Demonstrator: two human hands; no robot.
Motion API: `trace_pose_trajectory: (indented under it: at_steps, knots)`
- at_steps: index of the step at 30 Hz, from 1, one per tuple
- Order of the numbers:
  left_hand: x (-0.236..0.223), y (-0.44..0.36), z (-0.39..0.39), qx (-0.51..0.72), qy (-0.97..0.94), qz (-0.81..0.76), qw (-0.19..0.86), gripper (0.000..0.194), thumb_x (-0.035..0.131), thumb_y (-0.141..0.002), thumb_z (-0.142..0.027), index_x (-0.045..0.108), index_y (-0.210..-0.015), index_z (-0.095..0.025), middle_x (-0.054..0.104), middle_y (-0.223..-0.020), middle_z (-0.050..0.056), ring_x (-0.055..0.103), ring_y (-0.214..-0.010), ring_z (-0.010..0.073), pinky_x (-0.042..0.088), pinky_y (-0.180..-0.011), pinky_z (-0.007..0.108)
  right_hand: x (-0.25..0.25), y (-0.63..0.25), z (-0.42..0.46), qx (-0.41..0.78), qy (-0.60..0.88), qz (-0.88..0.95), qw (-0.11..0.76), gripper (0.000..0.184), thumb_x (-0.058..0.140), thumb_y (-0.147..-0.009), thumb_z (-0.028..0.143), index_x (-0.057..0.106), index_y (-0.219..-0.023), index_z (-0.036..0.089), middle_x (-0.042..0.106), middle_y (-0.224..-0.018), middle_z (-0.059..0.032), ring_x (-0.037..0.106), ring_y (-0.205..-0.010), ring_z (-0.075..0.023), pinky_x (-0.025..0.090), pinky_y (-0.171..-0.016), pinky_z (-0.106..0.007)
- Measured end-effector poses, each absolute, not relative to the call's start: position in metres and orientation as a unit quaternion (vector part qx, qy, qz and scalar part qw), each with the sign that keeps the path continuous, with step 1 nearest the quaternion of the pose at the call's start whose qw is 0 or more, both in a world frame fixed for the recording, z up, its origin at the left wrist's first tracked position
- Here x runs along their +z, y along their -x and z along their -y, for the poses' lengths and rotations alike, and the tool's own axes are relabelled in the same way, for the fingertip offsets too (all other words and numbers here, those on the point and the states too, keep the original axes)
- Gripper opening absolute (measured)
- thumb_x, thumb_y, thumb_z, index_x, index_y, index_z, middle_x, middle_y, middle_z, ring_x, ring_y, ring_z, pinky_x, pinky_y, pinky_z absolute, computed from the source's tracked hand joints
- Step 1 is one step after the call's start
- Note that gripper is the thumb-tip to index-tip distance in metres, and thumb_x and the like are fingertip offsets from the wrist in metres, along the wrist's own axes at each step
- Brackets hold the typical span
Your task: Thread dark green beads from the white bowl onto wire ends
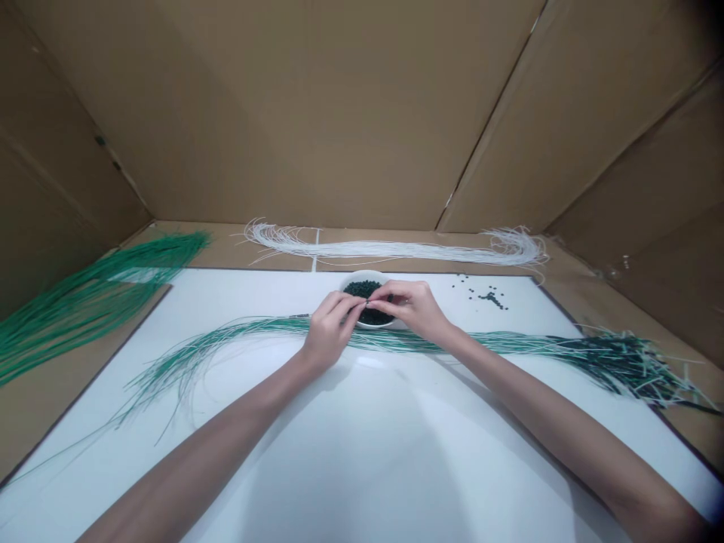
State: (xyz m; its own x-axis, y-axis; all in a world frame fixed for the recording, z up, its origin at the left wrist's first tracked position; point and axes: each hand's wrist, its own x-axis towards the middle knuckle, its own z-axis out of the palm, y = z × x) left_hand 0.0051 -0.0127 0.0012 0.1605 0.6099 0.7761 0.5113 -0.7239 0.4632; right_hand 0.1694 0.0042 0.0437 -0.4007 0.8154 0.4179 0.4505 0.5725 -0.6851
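Note:
My left hand (329,323) is closed in a pinch over a white bowl (378,326) of small dark beads (365,289). A thin cord (299,315) with a dark, banded stretch runs into this hand from the left. My right hand (415,305) meets it fingertip to fingertip, pinching a tiny dark bead (368,301). The fingers hide most of the bead and the cord's end. Beneath both hands and the right forearm, a long bundle of green and white cords (390,342) lies across the white board (362,452).
Loose dark beads (493,300) are scattered on the board right of the bowl. White cords (385,249) stretch along the back, and green cords (107,290) lie at the left. The long bundle has a dark, beaded end (627,366) at right. Cardboard walls (317,113) enclose the workspace.

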Motion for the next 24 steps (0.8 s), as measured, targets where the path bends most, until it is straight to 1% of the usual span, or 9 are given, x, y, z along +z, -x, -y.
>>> trace_pose_trajectory:
  at_steps: [4,7,11,18,20,24]
  knots:
    - [-0.001,-0.005,0.011,0.539,-0.751,-0.378,0.053,0.017,0.051,-0.079,-0.019,0.06,-0.094,-0.018,0.059,-0.079,0.003,0.056,-0.071,0.0101,0.046,-0.064,0.021,0.044,-0.17,-0.004,0.236,0.381,0.816,0.364,0.015,0.054,-0.074,0.026,0.065,-0.077,0.017,0.062,-0.068,-0.0027,0.054,-0.058,-0.0099,0.043,-0.051,-0.02]
    - [-0.001,-0.005,0.011,0.539,-0.753,-0.373,0.057,0.018,0.052,-0.079,-0.019,0.06,-0.095,-0.018,0.059,-0.078,0.003,0.056,-0.071,0.0099,0.046,-0.064,0.021,0.041,-0.169,-0.004,0.178,0.369,0.836,0.366,0.016,0.052,-0.076,0.024,0.065,-0.076,0.016,0.06,-0.066,-0.0029,0.052,-0.057,-0.0097,0.042,-0.052,-0.02]
    - [0.001,-0.004,0.012,0.54,-0.758,-0.362,0.063,0.016,0.054,-0.077,-0.018,0.06,-0.092,-0.017,0.059,-0.077,0.003,0.055,-0.072,0.0098,0.045,-0.064,0.021,0.039,-0.168,-0.003,0.107,0.366,0.849,0.364,0.018,0.049,-0.078,0.026,0.064,-0.075,0.017,0.06,-0.066,-0.0031,0.051,-0.058,-0.0107,0.042,-0.055,-0.022]
    - [0.006,-0.005,0.016,0.556,-0.721,-0.405,0.09,0.005,0.055,-0.075,-0.017,0.056,-0.078,-0.015,0.05,-0.08,0.002,0.043,-0.055,0.0046,0.041,-0.055,0.018,0.047,-0.171,-0.003,0.124,0.378,0.849,0.348,0.015,0.051,-0.077,0.023,0.064,-0.074,0.016,0.06,-0.067,-0.0026,0.052,-0.057,-0.0095,0.041,-0.054,-0.02]
    - [0.009,-0.004,0.017,0.548,-0.726,-0.405,0.097,0.003,0.054,-0.075,-0.016,0.055,-0.076,-0.015,0.051,-0.076,0.0,0.043,-0.055,0.005,0.04,-0.055,0.018,0.048,-0.173,-0.004,0.124,0.378,0.849,0.347,0.015,0.051,-0.077,0.023,0.064,-0.073,0.016,0.061,-0.068,-0.0026,0.052,-0.058,-0.0095,0.041,-0.055,-0.02]
    - [0.023,0.004,0.018,0.498,-0.759,-0.404,0.111,0.004,0.051,-0.076,-0.016,0.055,-0.076,-0.016,0.052,-0.071,0.0,0.048,-0.061,0.0076,0.041,-0.06,0.02,0.05,-0.175,-0.006,0.13,0.374,0.85,0.348,0.013,0.052,-0.076,0.021,0.064,-0.074,0.016,0.062,-0.07,-0.0019,0.052,-0.059,-0.009,0.04,-0.055,-0.019]
